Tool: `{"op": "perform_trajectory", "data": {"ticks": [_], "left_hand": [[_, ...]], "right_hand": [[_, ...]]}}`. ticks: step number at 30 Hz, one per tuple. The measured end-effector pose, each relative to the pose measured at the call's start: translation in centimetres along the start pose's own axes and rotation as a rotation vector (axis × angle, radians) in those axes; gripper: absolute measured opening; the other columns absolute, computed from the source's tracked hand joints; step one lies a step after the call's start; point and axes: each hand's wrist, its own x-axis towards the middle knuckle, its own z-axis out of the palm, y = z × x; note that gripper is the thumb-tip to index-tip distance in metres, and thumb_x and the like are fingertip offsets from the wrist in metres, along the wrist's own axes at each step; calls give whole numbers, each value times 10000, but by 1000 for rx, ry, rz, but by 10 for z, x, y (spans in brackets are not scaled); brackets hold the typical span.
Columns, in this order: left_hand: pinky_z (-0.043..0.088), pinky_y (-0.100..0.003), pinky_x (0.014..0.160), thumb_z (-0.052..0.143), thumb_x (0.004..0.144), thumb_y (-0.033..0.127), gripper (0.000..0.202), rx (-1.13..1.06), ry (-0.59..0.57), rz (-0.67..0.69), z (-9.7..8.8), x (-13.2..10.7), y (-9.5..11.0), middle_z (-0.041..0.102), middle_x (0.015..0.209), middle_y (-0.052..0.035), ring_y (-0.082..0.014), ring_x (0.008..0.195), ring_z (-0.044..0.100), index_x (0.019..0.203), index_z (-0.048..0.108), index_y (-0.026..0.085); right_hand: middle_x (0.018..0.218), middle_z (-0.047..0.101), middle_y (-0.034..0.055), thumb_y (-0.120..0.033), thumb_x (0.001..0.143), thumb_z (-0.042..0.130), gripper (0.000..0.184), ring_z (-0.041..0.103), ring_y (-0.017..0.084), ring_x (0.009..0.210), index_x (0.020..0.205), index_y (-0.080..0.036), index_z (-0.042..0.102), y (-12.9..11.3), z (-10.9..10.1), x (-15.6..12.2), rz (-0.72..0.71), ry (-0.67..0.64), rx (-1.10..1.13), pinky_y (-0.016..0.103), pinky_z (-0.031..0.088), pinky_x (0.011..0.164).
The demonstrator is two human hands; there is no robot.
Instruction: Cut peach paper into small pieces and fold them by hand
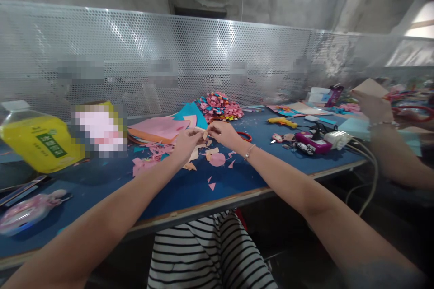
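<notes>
My left hand (190, 142) and my right hand (221, 132) meet above the blue table, fingertips pinched on a small piece of cream paper (205, 135). My fingers partly cover it, so its exact shape is hard to tell. Beneath my hands lie paper scraps, among them a round pink piece (217, 159) and small pink triangles (212, 186). Just behind my left hand rests a stack of pink, orange and blue paper sheets (159, 127). Red-handled scissors (244, 136) show partly beside my right wrist.
A heap of folded colourful paper pieces (219, 106) stands against the perforated metal screen (135, 45). At left are a yellow-labelled bottle (44, 140) and a pink case (30, 212). To the right lie a yellow tool (282, 122), a purple power strip (312, 142) and a co-worker's arm (389, 140).
</notes>
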Motion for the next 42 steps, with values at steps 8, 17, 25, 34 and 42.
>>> {"op": "perform_trajectory", "data": {"ticks": [8, 17, 25, 34, 42], "left_hand": [[489, -287, 669, 662, 557, 245, 130, -150, -36, -123, 0, 0, -1, 607, 573, -14, -107, 545, 582, 555, 590, 136], [480, -272, 704, 670, 553, 240, 135, -219, -6, -169, -1, 3, -6, 634, 609, -33, -115, 598, 601, 571, 604, 123], [481, -261, 665, 695, 526, 217, 141, -189, 1, -184, -3, 3, -6, 612, 580, -15, -96, 558, 573, 581, 608, 121], [480, -272, 655, 691, 523, 257, 158, -157, -23, -131, 2, -2, 1, 595, 571, -2, -101, 552, 567, 569, 599, 136], [488, -288, 686, 708, 519, 252, 162, -128, -43, -110, 5, -6, 3, 606, 583, -12, -120, 590, 590, 549, 609, 128]], "right_hand": [[788, 599, 25, -63, 755, 454, 182, 520, 111, 734, 762, -163, 606, 5, 0, 0, -76, 12, -11, 210, 401, 682], [823, 608, 51, -39, 764, 438, 200, 544, 128, 809, 758, -153, 603, 16, 4, 0, -261, 17, -20, 246, 440, 757], [833, 619, 51, -36, 743, 429, 215, 552, 128, 814, 749, -160, 605, 8, 3, 0, -207, 8, 38, 252, 447, 755], [800, 584, 24, -234, 762, 505, 122, 577, 115, 692, 863, -166, 516, -1, 4, 1, 288, 25, 449, 247, 498, 605], [705, 605, 17, -202, 719, 541, 96, 572, 103, 586, 798, -149, 557, -1, 4, 2, 306, -19, 398, 219, 472, 520]]}}
